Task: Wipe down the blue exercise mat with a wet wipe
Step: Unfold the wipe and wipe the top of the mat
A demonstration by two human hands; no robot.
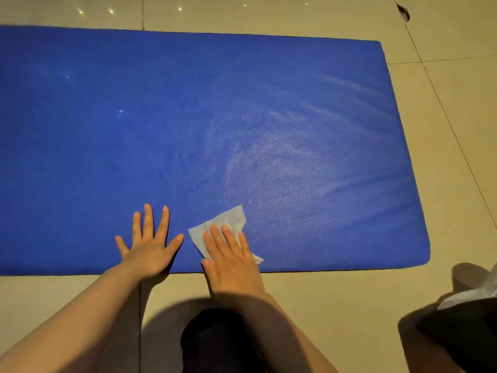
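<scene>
The blue exercise mat [166,125] lies flat on a tiled floor and fills most of the view. A white wet wipe [227,219] lies spread on the mat near its front edge. My right hand [231,257] presses flat on the wipe with straight fingers and covers its near part. My left hand [149,246] rests flat on the bare mat just left of the wipe, fingers spread. A paler, damp-looking sheen covers the mat's right half beyond the wipe.
Beige floor tiles [451,130] surround the mat on the far, right and near sides. My dark-clothed knee [217,343] is below the hands. A dark object with something white and crinkled [468,300] sits at the lower right.
</scene>
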